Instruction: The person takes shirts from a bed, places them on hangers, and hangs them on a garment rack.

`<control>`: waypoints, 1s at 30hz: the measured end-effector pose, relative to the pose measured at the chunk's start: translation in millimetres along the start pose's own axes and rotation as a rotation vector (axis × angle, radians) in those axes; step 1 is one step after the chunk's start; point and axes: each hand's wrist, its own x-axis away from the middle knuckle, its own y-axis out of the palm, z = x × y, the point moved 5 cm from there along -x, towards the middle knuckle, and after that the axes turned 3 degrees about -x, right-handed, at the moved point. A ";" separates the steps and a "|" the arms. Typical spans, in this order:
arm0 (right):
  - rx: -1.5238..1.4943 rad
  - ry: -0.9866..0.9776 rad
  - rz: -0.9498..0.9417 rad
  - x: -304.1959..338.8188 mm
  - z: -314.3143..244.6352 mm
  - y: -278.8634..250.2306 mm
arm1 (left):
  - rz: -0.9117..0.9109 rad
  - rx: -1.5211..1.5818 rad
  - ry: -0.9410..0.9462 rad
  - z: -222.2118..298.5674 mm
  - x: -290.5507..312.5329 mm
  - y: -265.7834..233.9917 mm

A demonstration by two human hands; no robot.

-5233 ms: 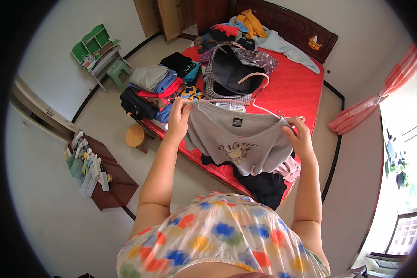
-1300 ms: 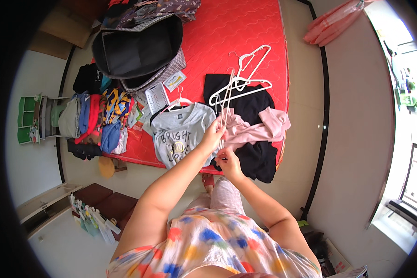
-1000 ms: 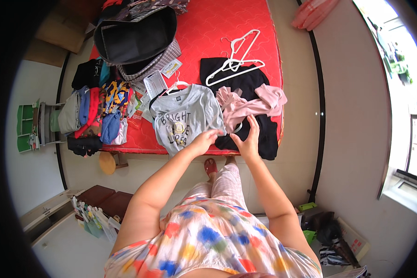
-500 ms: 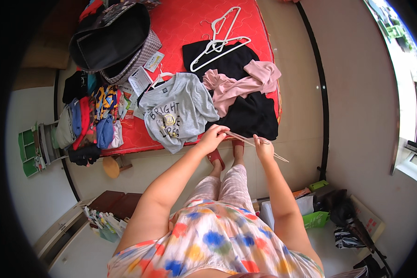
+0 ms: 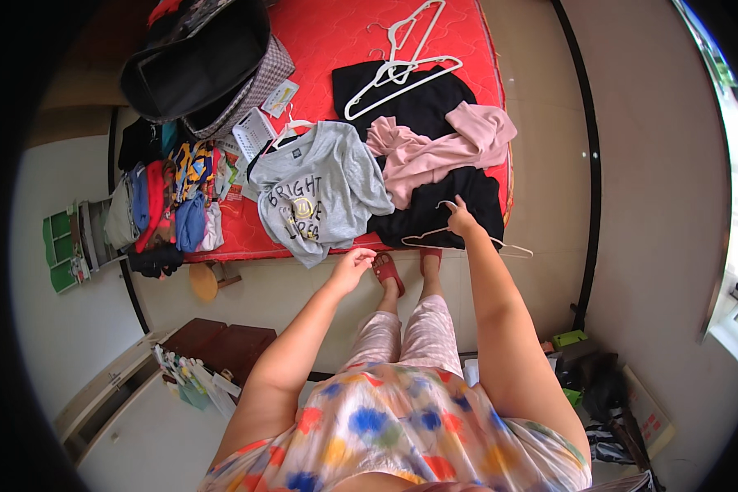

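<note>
My right hand grips a pale clothes hanger just below its hook. The hanger's bar spreads to both sides of the hand, over a black garment at the bed's near edge. My left hand is in front of the bed edge, its fingers loosely bent and nothing visible in them. A grey printed T-shirt lies left of the black garment, with a white hanger at its neck. Crumpled pink clothing rests on the black cloth.
Two white hangers lie further back on the red bed. A checked bag with a black lining stands at the far left. Stacked folded clothes line the left edge. Below them is a wooden stool; a wall rises at right.
My left hand has let go of the hanger and drawn back toward me. My right hand has carried the hanger forward over the black garment, turning its hook away from me.
</note>
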 end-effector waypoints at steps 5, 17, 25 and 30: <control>-0.388 -0.084 0.064 -1.8 14.9 27.4 | -0.054 0.131 -0.015 22.6 1.2 4.8; -0.185 -0.470 -0.042 210.6 -142.2 -102.2 | -0.024 -0.033 0.302 120.1 9.8 -18.6; -0.277 -0.489 -0.012 271.2 -200.9 -133.3 | -0.051 -0.616 0.674 154.0 15.3 30.3; -0.314 -0.538 0.021 293.3 -209.5 -135.1 | 0.159 -0.367 0.339 149.4 -16.6 -2.2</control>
